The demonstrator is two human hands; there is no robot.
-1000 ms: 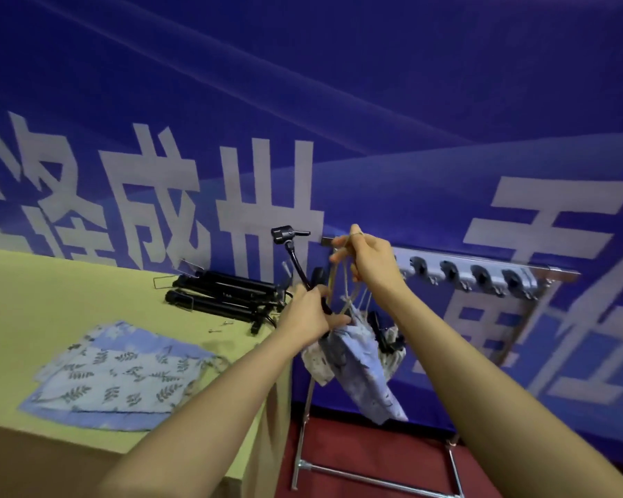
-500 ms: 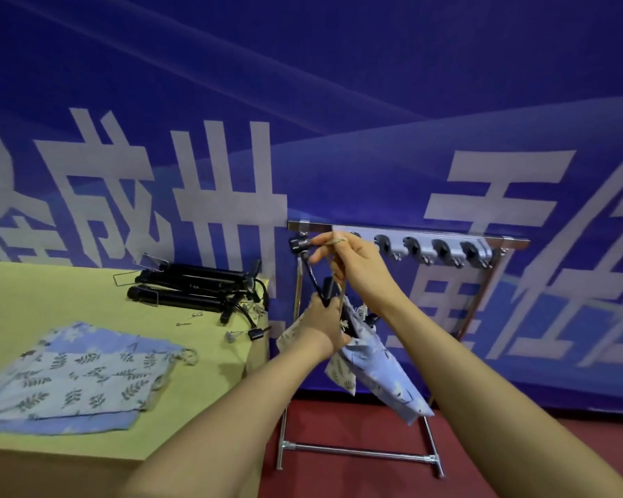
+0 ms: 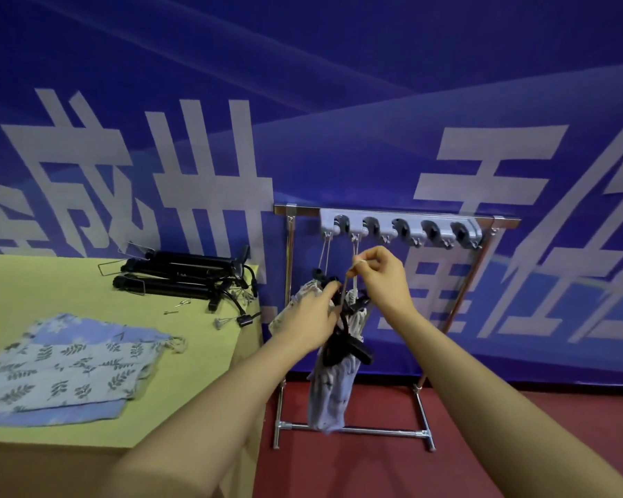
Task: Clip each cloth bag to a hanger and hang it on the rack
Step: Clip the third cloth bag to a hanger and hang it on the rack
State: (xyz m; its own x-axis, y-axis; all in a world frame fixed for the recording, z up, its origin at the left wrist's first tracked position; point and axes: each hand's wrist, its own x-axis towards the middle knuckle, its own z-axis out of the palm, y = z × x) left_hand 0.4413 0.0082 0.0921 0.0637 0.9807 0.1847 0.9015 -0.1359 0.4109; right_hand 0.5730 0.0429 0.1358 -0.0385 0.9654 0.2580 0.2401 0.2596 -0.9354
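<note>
Black hanger (image 3: 342, 348) with a pale cloth bag (image 3: 330, 397) hangs below the left hand (image 3: 308, 318), which is closed on it. Just right and above, the right hand (image 3: 383, 278) pinches a cord (image 3: 355, 251) under the rack (image 3: 398, 228). More bags (image 3: 69, 361) lie on the table (image 3: 195, 372), left.

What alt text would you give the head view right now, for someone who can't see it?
Both hands work at a metal rack: the right hand pinches a hanger's wire hook below the grey hook strip, while the left hand steadies the black hanger with a cloth bag clipped on. More bags and hangers lie on the yellow table.
</note>
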